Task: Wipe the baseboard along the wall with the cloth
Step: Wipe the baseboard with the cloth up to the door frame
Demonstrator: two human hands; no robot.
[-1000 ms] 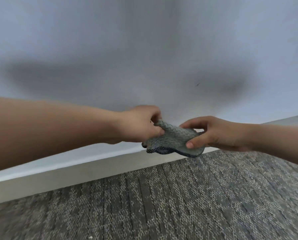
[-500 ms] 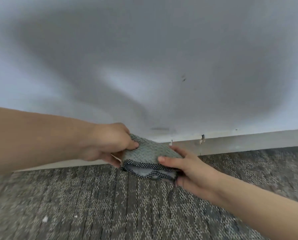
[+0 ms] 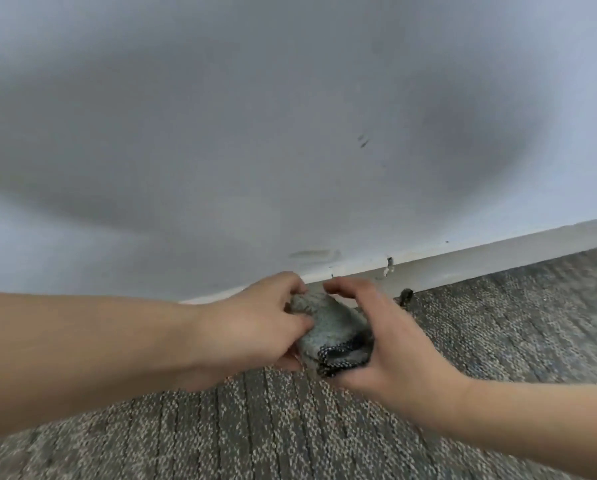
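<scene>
1. Left hand (image 3: 255, 327): fingers curled over the top and left side of the cloth (image 3: 328, 323), gripping it.
2. Right hand (image 3: 390, 337): cupped round the cloth's right side, thumb under the lower edge, fingers arched over the top.
3. Cloth: grey-green, bunched into a wad, dark dotted edging facing the camera. It is held between both hands just in front of the baseboard (image 3: 480, 265); contact with it cannot be told.
4. Baseboard: pale, running along the foot of the grey wall (image 3: 220, 150), with a chip (image 3: 388, 266) near the hands.
5. Grey striped carpet (image 3: 290, 427) below.
</scene>
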